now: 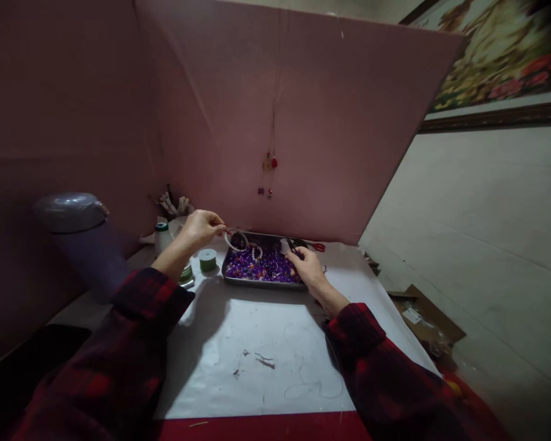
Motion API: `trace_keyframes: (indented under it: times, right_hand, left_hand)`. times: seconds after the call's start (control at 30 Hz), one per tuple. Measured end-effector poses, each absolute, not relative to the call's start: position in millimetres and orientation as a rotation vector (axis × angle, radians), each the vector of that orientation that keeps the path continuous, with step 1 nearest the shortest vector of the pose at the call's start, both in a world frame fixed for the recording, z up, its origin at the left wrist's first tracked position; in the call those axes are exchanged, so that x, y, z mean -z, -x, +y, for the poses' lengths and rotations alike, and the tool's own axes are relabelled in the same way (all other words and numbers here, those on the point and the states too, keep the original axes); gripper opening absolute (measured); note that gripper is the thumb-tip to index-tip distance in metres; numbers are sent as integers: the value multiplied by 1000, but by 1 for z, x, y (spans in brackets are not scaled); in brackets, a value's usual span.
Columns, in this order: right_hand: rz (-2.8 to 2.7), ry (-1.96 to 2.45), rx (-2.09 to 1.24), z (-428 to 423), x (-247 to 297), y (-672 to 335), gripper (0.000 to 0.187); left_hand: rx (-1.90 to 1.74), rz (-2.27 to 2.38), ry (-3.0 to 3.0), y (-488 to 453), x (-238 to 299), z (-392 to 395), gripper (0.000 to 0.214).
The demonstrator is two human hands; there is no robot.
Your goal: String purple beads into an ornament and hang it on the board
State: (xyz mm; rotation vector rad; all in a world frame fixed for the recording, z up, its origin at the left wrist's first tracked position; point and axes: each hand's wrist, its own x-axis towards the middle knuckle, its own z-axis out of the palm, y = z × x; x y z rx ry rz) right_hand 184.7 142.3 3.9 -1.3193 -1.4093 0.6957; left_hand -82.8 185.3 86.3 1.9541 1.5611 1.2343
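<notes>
My left hand is above the left rear corner of a metal tray, its thumb and fingers pinched on a thin white ring, like a bangle. The tray is full of purple beads with some other colours mixed in. A small loop of pale beads lies on them. My right hand is closed over the tray's right side. A slim black tool, perhaps tweezers, sticks up from its fingers; its exact kind is hard to make out.
Green thread spools stand left of the tray, with a purple bottle farther left. Something red-handled lies behind on the right. Pendants hang on the pink panel. Dark scraps and loose thread lie on the white tabletop.
</notes>
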Motion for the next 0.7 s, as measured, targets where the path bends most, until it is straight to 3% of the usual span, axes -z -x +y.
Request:
trace_keyframes:
  times: [0.2,0.5,0.7]
  right_hand:
    - [-1315,1294,-716,140,-7,-182,30]
    - [-955,1095,-766,135,-31,-195,34]
    - [-1341,1167,-1052,109,-65,-195,38]
  left_hand:
    - [-1280,1801,-2066,98,-82,190,6]
    - [-1267,1306,-1851,42,-80,174,3]
    - [-1254,904,-1720,-22,-72,143,4]
